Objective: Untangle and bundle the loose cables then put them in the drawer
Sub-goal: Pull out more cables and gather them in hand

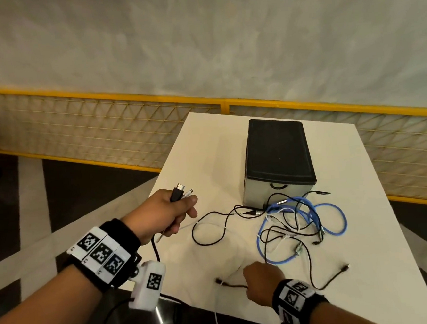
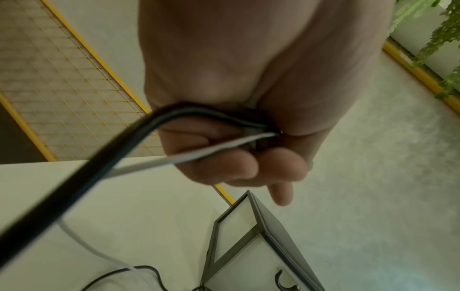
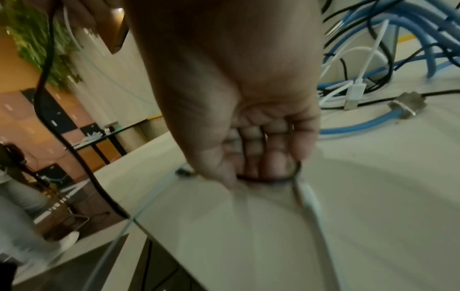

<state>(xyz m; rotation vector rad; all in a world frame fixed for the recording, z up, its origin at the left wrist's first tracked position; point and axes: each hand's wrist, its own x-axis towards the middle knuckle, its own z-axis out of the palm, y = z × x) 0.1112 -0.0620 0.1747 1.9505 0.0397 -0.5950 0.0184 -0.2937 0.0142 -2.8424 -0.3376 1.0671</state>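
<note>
With the left hand [image 1: 160, 213] gripping two plugs [image 1: 181, 192] at frame centre and the right hand [image 1: 262, 282] pinching a thin black cable [image 1: 232, 285] low in the frame, pulling risked tightening the blue-and-black tangle [image 1: 300, 221] at the right.

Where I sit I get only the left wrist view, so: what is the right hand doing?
Observer: The right hand is down on the white table, fingers curled round a thin black cable.
Operator: Which ends does the left hand hold?
Observer: The left hand grips a flat black plug and a small white plug.
Operator: Anything tangled?
Observer: A thick blue cable lies looped among black and white leads before the black-topped drawer box.
</note>
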